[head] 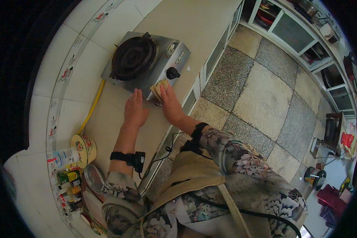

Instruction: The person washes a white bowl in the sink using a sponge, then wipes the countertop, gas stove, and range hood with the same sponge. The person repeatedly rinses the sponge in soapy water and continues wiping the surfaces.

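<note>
A single-burner gas stove (150, 71) with a steel body, a black pan support (134, 58) and a black control knob (173, 73) stands on the beige countertop (107, 110). My right hand (170, 102) presses a folded yellowish cloth or sponge (159, 88) against the front corner of the stove, just below the knob. My left hand (135, 108) rests at the stove's near side edge, its fingers together and extended, with nothing seen in it. Whether its fingertips touch the metal I cannot tell.
A yellow gas hose (93, 104) runs from the stove along the tiled wall to a floral enamel container (87, 150). Several bottles and jars (70, 186) stand nearer me by the wall, beside a glass lid or bowl (94, 178). Cabinets (294, 32) line the far side.
</note>
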{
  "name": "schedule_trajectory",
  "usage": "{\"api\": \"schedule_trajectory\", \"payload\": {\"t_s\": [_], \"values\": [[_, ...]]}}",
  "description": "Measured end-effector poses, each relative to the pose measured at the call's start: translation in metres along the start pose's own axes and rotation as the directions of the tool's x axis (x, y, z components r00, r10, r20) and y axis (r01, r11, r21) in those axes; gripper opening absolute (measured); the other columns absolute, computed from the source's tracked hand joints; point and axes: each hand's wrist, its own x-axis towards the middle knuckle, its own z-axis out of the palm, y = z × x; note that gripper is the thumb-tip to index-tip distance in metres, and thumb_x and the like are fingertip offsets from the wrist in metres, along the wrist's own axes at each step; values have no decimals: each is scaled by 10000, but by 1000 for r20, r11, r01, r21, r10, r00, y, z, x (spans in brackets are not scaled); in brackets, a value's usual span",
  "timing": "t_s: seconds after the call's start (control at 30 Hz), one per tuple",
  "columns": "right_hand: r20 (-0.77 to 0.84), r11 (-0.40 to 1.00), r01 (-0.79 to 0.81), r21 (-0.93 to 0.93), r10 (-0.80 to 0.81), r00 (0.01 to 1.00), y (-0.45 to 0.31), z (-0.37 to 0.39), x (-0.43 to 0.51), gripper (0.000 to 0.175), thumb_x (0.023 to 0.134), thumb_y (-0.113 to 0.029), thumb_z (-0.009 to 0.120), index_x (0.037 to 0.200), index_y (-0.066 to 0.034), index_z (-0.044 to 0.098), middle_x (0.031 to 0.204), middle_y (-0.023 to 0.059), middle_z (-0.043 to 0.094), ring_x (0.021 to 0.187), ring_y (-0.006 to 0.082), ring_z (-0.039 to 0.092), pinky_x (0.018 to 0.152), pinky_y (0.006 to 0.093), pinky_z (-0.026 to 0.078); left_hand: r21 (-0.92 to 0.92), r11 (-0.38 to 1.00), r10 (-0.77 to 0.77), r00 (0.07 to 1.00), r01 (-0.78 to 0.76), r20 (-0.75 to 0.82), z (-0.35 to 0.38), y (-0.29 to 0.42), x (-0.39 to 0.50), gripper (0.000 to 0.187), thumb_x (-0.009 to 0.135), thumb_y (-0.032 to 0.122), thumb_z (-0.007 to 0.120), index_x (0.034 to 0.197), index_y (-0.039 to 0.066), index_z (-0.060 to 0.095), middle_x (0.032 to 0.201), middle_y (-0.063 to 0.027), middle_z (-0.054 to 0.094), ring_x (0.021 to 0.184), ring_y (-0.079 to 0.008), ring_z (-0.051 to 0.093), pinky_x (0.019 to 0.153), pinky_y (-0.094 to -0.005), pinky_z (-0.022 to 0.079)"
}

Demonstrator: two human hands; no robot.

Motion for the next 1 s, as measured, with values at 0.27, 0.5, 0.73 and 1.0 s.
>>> {"api": "schedule_trajectory", "payload": {"t_s": [0.27,0.5,0.73,1.0], "values": [[234,969,-247,-21,245,941,-23,-49,12,421,926,-68,458,1346,-68,433,1282,270,513,1123,417,544,909,483,466,113,990,76,995,-83,60,-17,-3,-2,631,790,110,624,1375,-3,418,1479,-145,390,1349,-264,392,1136,-477,249],[192,910,52,-412,31,981,-34,-11,80,439,816,-6,540,1254,-11,515,1245,226,551,1212,407,489,1025,444,407,-219,939,234,959,-266,-160,-3,-42,-3,542,770,74,612,1296,14,492,1417,-142,463,1272,-303,474,1113,-487,284],[345,906,289,-311,-176,922,-53,19,41,505,761,-47,588,1263,-39,532,1307,190,511,1260,382,455,1065,446,373,-631,752,-26,948,-190,-316,22,-43,-1,434,781,39,593,1210,9,531,1340,-151,507,1208,-331,510,986,-455,436],[58,807,32,-589,3,998,-25,6,69,509,793,-91,630,1287,-76,507,1303,155,527,1274,331,469,1075,494,347,-214,914,234,880,-344,-414,12,-39,6,412,797,120,652,1177,-5,554,1310,-162,522,1182,-307,528,1089,-496,327]]}}
